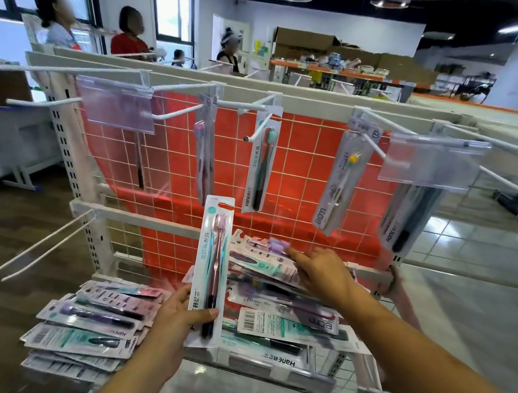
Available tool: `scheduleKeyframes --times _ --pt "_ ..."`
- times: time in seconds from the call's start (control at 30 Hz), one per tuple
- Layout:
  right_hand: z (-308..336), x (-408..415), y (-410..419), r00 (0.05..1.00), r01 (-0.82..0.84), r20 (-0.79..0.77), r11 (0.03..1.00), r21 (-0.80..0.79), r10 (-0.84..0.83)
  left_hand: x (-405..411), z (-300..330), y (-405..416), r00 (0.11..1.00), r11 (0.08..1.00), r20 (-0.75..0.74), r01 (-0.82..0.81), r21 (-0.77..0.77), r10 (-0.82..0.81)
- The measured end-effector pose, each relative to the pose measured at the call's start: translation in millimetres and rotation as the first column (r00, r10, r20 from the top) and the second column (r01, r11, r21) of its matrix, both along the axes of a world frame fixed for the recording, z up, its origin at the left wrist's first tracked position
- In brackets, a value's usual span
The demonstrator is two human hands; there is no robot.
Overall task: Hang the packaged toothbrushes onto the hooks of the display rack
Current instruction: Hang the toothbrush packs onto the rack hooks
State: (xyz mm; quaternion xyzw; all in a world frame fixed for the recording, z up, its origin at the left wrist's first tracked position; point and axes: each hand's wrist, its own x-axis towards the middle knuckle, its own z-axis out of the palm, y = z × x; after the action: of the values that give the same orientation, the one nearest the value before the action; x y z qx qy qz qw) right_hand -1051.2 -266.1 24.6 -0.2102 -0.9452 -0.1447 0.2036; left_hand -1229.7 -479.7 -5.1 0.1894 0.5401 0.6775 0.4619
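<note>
My left hand (180,320) grips the lower end of a packaged pink toothbrush (213,255) and holds it upright below the rack's top row. My right hand (320,272) reaches into a heap of toothbrush packs (275,298) on the lower shelf, its fingers touching the topmost pack; whether it grips it I cannot tell. White hooks (253,124) jut from the rack's top bar (310,100). Packs hang there: a purple one (204,148), a teal one (262,167), a yellow one (343,180) and a dark one (407,213).
A second stack of packs (92,319) lies lower left. Long bare hooks (36,245) stick out at the left. Clear price-tag holders (116,104) hang on two hooks. Another person's hand (394,283) holds the rack's right post. People stand behind the rack.
</note>
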Motion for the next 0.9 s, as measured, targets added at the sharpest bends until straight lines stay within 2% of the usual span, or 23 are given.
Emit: scheduleKeyframes --times 0.1,0.17,0.27,0.43,0.5,0.6,0.7,0.8,0.9 --pt "4.1 5.0 -9.3 0.996 0.065 -0.063 0.995 -0.077 -0.07 2.1 6.5 0.4 1.0 1.0 0.0 0.02 0.021 -0.02" --pt "7.4 7.2 -17.2 0.983 0.093 -0.132 0.968 -0.231 -0.127 2.7 10.2 0.8 0.999 0.999 0.016 0.034 0.039 -0.034" --pt "20.1 9.1 -35.8 0.943 0.035 -0.252 0.816 -0.577 -0.219 5.5 15.3 0.5 0.998 0.996 0.029 0.059 0.072 -0.061" --pt "37.4 17.5 -77.9 0.896 -0.111 -0.347 0.619 -0.778 -0.275 9.3 15.5 -1.9 0.994 0.992 0.059 0.092 0.082 -0.097" --pt "39.2 21.0 -90.7 0.866 -0.17 -0.384 0.532 -0.829 -0.321 8.6 16.5 -1.1 0.993 0.992 0.058 0.1 0.083 -0.105" --pt "41.7 21.7 -101.9 0.864 -0.233 -0.403 0.469 -0.852 -0.301 7.1 22.7 1.3 0.995 0.989 0.043 0.086 0.121 -0.092" --pt "43.0 21.8 -105.1 0.863 -0.197 -0.355 0.408 -0.891 -0.359 4.0 25.0 2.6 0.998 0.989 0.031 0.056 0.136 -0.061" --pt "42.8 21.8 -109.4 0.867 -0.072 -0.262 0.414 -0.908 -0.423 2.2 24.6 1.4 0.998 0.989 0.028 0.056 0.138 -0.06" --pt "38.6 19.6 -114.2 0.873 -0.049 -0.256 0.448 -0.893 -0.414 1.0 22.0 -0.8 0.997 0.986 0.015 0.074 0.151 -0.077"
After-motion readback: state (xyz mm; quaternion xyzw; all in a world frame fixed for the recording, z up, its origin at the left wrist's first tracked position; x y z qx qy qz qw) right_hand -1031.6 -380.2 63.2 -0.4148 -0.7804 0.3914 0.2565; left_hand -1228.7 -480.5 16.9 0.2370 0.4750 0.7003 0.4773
